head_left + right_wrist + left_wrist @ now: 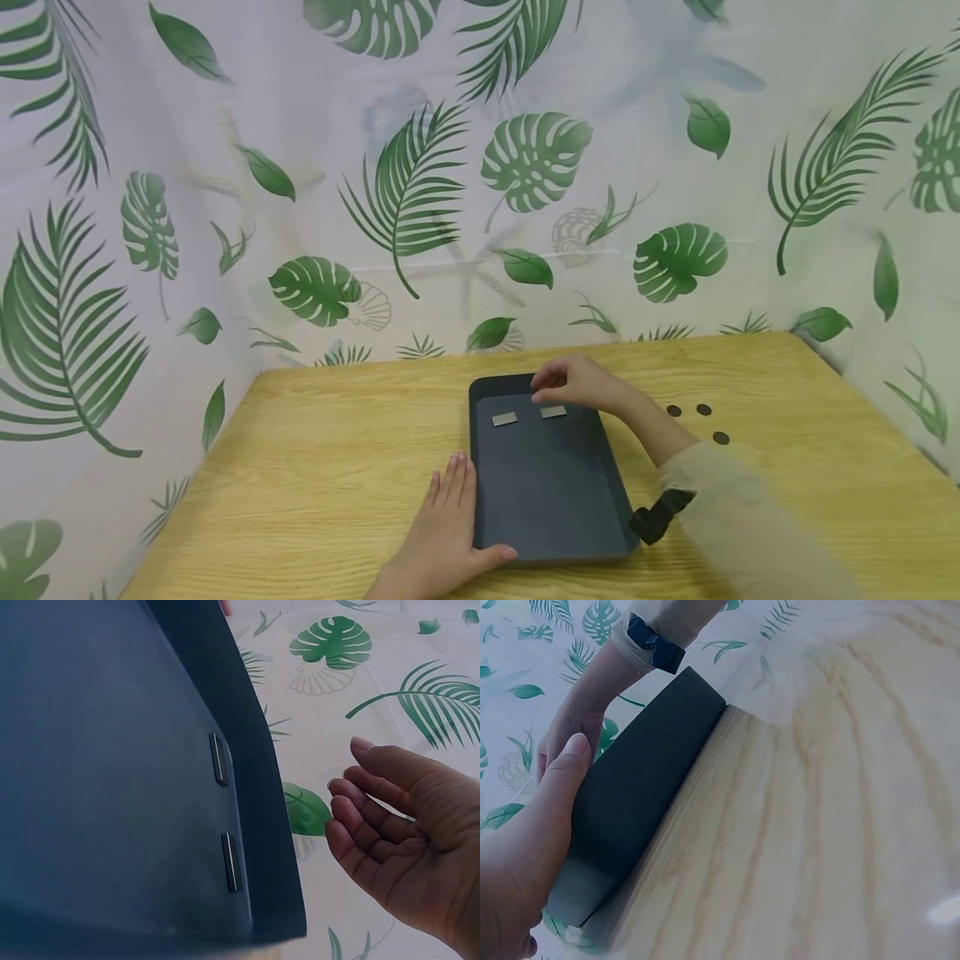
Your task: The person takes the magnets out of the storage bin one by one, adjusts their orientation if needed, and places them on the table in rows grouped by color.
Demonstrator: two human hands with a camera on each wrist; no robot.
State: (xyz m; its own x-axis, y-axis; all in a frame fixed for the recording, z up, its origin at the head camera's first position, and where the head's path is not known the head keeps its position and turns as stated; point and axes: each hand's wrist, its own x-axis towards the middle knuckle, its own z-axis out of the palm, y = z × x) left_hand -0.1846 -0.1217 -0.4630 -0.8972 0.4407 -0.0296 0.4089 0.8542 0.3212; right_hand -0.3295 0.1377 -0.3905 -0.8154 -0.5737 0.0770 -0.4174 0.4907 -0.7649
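Note:
A dark grey-blue rectangular tray lies on the table. My left hand rests against its left wall near the front corner, fingers straight and thumb along the near edge. Inside the tray, at the far end, are two small flat rectangular pieces with a silvery top: the left piece and the right piece. Above the right piece hovers my right hand. In the right wrist view, the fingers of that hand are loosely bent with nothing between them.
To the right of the tray, three dark round discs lie on the wooden table. A black wrist device is on the right sleeve, close to the tray's right edge. Behind the table hangs a leaf-patterned cloth.

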